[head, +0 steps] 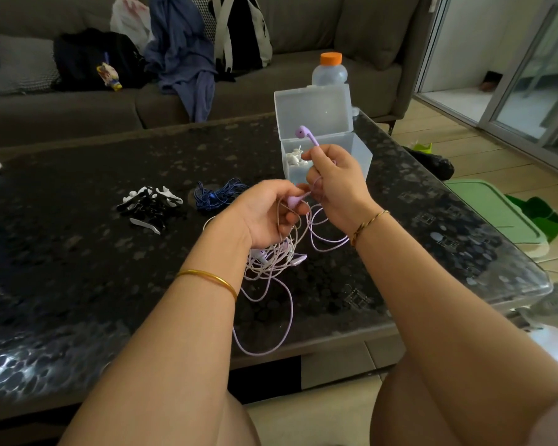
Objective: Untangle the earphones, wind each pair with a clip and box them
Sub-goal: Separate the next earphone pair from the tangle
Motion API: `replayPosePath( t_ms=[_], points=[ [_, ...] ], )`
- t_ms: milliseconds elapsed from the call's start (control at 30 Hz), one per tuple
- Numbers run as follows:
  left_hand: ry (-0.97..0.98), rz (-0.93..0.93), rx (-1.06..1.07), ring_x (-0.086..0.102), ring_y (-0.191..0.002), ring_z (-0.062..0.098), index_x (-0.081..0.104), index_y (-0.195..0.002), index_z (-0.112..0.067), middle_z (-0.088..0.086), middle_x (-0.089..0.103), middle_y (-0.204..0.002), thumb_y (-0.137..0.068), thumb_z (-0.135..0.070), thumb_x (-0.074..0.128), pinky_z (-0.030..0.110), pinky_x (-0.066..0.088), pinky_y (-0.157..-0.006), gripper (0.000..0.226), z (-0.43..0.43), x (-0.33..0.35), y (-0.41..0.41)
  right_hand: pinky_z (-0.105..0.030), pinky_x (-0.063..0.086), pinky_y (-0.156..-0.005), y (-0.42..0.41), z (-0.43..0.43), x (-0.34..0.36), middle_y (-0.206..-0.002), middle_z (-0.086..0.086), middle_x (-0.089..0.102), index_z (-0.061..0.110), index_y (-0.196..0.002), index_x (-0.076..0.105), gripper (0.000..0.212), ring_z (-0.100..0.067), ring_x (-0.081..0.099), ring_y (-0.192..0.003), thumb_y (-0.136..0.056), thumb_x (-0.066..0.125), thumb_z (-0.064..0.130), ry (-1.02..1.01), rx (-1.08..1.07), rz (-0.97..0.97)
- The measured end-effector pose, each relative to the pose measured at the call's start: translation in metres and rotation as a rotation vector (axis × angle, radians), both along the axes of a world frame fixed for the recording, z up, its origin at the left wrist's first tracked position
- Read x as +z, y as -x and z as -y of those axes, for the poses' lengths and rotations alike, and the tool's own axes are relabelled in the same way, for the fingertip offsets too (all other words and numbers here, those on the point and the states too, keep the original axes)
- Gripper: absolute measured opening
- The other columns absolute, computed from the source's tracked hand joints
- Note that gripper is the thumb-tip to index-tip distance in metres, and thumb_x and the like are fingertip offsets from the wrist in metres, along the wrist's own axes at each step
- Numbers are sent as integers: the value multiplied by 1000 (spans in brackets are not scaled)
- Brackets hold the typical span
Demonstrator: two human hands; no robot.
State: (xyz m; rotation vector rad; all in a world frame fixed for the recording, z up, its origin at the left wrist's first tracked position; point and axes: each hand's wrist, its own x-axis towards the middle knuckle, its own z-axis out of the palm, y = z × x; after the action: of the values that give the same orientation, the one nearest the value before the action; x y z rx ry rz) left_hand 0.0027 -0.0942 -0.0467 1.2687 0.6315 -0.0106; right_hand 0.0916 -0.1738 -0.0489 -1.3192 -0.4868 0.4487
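Observation:
My right hand (334, 185) holds a purple earbud (306, 135) by its stem, raised in front of the box. My left hand (268, 214) pinches the second purple earbud (294, 201) and grips cable below it. A tangle of purple and white earphone cables (273, 262) hangs from both hands onto the dark table (78, 268), with one long purple loop reaching the front edge. A clear plastic box (355, 149) with its lid up stands behind my right hand, with white earphones inside. A coiled blue earphone pair (216, 193) lies left of my hands.
Several black and white clips (149, 204) lie in a pile on the table at the left. A bottle with an orange cap (330, 70) stands behind the box. A sofa with bags and clothes runs along the back. A green lid (493, 210) lies on the floor at the right.

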Motion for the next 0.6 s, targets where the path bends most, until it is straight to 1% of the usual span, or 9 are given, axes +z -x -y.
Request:
replayPosePath(
  t_ms=[67,133,200,333,400,467,500,533,600],
  points=[
    [-35,-62,65,38,-49,6,58,-75,-16,-5,55,-50,-91,-14,45,19,23,-52,20,0,-1,0,-24,52,-60,1,2,2,-54,1,42,11,-89,56,20,-5,41,-44,-100,42,18,-43,45,-20],
    [-224,-146,139,42,-51,7,60,-76,-13,-5,62,-50,-89,-13,50,19,26,-49,16,0,-3,-2,-26,53,-65,2,4,4,-55,0,42,11,-89,57,20,-6,41,-46,-101,41,18,-54,79,-28],
    [-339,-156,189,48,-51,7,63,-76,-13,-5,65,-52,-88,-12,52,20,29,-48,16,1,-4,-6,-26,55,-63,3,7,5,-54,1,41,11,-89,57,21,-6,41,-46,-101,41,18,-78,116,-54],
    [-303,-170,172,50,-45,7,61,-76,-14,-7,60,-47,-90,-14,55,19,28,-45,16,7,-4,-9,-25,53,-58,0,16,11,-48,4,40,9,-87,58,23,-6,40,-44,-101,41,16,-140,140,-119],
    [-501,-225,160,51,-48,9,61,-83,-13,-6,60,-49,-93,-18,57,23,37,-48,12,7,-6,-11,-25,52,-57,-5,21,14,-50,3,41,10,-86,58,22,-6,40,-44,-100,42,16,-112,69,-140],
    [-865,-315,72,59,-63,14,57,-85,-15,-1,64,-65,-94,-21,56,32,52,-66,12,6,-10,-12,-25,49,-52,-13,29,14,-57,0,43,10,-88,58,19,-7,41,-44,-99,44,16,42,-58,-75],
    [-1030,-375,2,62,-73,16,57,-88,-15,2,66,-75,-93,-22,56,37,54,-75,8,7,-12,-13,-25,48,-49,-19,34,13,-60,-2,44,9,-90,59,18,-7,42,-42,-99,45,17,153,-121,-12],
    [-1150,-448,-73,62,-81,19,57,-94,-16,4,65,-86,-92,-22,57,39,54,-79,7,8,-14,-12,-25,47,-45,-24,37,11,-62,-3,45,8,-94,60,18,-8,42,-40,-98,46,18,272,-163,51],
    [-1249,-567,-185,60,-93,23,58,-108,-17,6,60,-104,-91,-22,60,38,53,-80,18,13,-18,-14,-26,45,-44,-37,43,9,-68,-7,50,8,-100,60,18,-13,44,-42,-98,48,20,507,-188,95]
  ],
)
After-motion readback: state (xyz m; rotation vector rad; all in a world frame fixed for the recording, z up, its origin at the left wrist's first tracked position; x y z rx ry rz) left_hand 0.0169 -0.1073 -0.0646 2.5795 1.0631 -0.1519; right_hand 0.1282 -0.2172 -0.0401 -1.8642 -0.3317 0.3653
